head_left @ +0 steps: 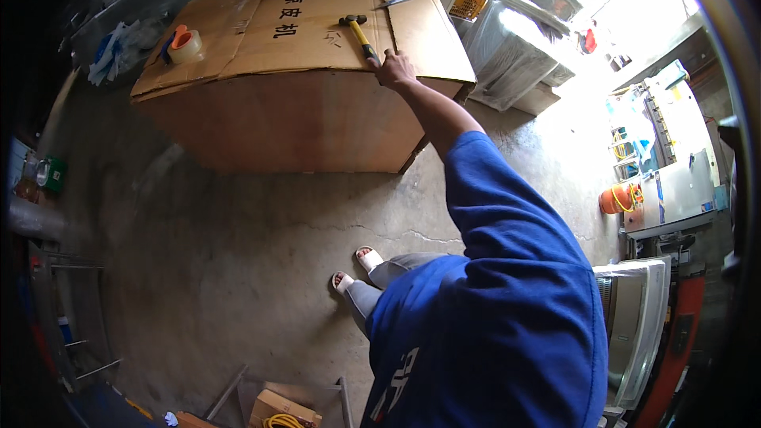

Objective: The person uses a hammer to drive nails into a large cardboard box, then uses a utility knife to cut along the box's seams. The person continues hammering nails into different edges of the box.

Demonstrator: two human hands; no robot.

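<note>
My right hand [394, 70] reaches across the near edge of a large cardboard box [238, 36]. Its fingers close around the end of the handle of a hammer [361, 35] with a dark head and a yellow-and-black grip. The hammer head rests on the box top. Beyond it lies a slim pale-blue tool, perhaps a utility knife [398, 0]. A roll of packing tape [186, 46] in an orange holder sits at the left end of the box. My left hand is out of view.
Plastic-wrapped units [511, 51] stand right of the box. An orange gas cylinder [618, 199] and a steel cabinet [683, 190] are farther right. At the bottom lies a small carton [277, 407] with a yellow hose or cable. A metal rack [79, 309] stands at the left.
</note>
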